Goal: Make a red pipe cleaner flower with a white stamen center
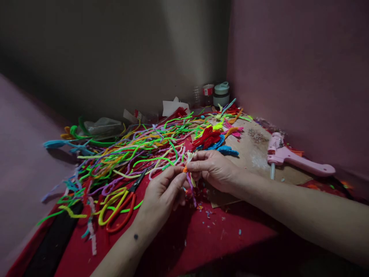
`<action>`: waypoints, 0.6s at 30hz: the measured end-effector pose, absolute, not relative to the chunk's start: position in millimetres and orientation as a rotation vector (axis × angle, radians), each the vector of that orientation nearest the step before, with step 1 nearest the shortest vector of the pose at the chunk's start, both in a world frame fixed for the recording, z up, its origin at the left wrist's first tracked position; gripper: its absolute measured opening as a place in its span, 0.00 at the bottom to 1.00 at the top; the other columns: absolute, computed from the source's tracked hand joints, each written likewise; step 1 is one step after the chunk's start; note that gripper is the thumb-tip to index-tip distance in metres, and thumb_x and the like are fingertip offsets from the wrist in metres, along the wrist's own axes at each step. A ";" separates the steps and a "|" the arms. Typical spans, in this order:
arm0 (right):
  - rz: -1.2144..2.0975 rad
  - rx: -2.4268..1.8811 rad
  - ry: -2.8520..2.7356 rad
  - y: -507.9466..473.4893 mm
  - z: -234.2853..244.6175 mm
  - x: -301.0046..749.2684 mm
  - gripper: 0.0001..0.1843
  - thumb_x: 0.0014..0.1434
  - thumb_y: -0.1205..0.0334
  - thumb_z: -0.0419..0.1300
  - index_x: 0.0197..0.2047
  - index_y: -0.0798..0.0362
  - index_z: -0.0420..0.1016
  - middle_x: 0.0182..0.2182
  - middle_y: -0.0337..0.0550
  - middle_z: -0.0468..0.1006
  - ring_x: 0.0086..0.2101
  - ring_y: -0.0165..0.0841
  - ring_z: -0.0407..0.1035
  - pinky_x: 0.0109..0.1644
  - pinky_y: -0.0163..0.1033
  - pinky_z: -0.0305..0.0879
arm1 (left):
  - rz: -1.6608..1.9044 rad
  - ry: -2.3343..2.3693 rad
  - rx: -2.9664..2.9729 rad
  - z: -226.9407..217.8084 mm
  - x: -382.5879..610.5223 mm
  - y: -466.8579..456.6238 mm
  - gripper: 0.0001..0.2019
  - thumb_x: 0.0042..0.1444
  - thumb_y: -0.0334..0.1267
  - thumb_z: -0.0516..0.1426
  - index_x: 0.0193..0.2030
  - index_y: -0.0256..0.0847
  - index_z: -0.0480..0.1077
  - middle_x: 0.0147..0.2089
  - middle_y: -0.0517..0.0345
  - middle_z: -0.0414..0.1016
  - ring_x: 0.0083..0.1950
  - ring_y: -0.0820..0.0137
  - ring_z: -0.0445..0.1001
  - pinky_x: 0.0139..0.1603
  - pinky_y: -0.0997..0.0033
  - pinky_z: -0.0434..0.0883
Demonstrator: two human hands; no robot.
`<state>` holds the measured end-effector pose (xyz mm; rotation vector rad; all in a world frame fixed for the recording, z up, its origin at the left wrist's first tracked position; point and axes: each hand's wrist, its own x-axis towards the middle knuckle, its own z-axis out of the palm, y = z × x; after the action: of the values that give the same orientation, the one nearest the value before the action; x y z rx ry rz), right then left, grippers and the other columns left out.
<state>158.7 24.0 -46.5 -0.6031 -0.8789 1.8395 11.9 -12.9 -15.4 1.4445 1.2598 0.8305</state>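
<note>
Nearest the camera, the left forearm (123,246) and right forearm (294,215) angle in from below and from the right. Behind rise a grey wall (100,50) and a pink wall (302,69). Red cloth (210,246) covers the work surface, and over it sprawls a tangle of fuzzy stems (144,142) in green, purple, orange and yellow. Cardboard (248,154) lies to the right, with a pink glue gun (288,154) resting at its far side. The left hand (165,190) and right hand (213,169) nearly meet in the middle, each with thumb and forefinger drawn together in a pinch, their other fingers curled. Scissors (134,187) with red and yellow handles lie beside the left wrist. Past the right hand sit a red bundle (207,137) and a blue bundle (227,150); farther back stands a lidded container (221,94). Between both sets of fingertips is a small tufted piece (190,156), cream-tipped and orange lower down, above the cloth. Tiny scraps (209,212) dot the cloth below.
</note>
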 end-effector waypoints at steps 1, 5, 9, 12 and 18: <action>1.840 -0.606 -0.874 24.0 -47.2 158.3 0.11 0.39 0.65 0.70 0.23 0.59 0.72 0.19 0.35 0.71 0.20 0.23 0.63 0.27 0.32 0.58 | 0.839 1.264 1.425 -15.0 12.6 -12.8 0.08 0.55 0.42 0.54 0.36 0.40 0.67 0.24 0.63 0.69 0.16 0.80 0.61 0.16 0.81 0.57; 1.848 -0.588 -0.877 24.1 -49.9 156.9 0.11 0.38 0.66 0.70 0.24 0.58 0.72 0.20 0.34 0.71 0.21 0.24 0.63 0.29 0.33 0.58 | 0.842 1.252 1.445 -16.9 13.8 -13.1 0.09 0.57 0.41 0.53 0.30 0.38 0.65 0.20 0.68 0.61 0.15 0.84 0.55 0.15 0.83 0.52; 1.889 -0.559 -0.852 23.5 -49.8 157.1 0.12 0.38 0.66 0.71 0.27 0.58 0.73 0.22 0.35 0.72 0.23 0.25 0.65 0.33 0.35 0.61 | 0.833 1.220 1.426 -19.2 13.6 -14.6 0.09 0.58 0.41 0.53 0.31 0.38 0.64 0.21 0.68 0.62 0.16 0.84 0.54 0.16 0.82 0.52; 1.897 -0.577 -0.843 22.7 -48.3 157.9 0.13 0.36 0.66 0.71 0.26 0.59 0.73 0.22 0.36 0.72 0.24 0.26 0.65 0.34 0.36 0.61 | 0.830 1.208 1.412 -19.6 13.1 -14.9 0.10 0.58 0.43 0.53 0.32 0.39 0.65 0.21 0.67 0.61 0.17 0.83 0.54 0.17 0.82 0.53; 1.940 -0.571 -0.871 21.9 -46.9 159.8 0.11 0.37 0.68 0.70 0.25 0.59 0.72 0.19 0.35 0.71 0.20 0.24 0.63 0.30 0.34 0.59 | 0.797 1.184 1.362 -19.3 11.6 -14.2 0.13 0.58 0.45 0.52 0.28 0.38 0.64 0.19 0.67 0.62 0.14 0.82 0.52 0.14 0.80 0.48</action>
<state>159.8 21.9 -46.9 -0.5714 -0.8706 1.9397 11.6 -14.2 -19.3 1.3623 1.1837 0.7966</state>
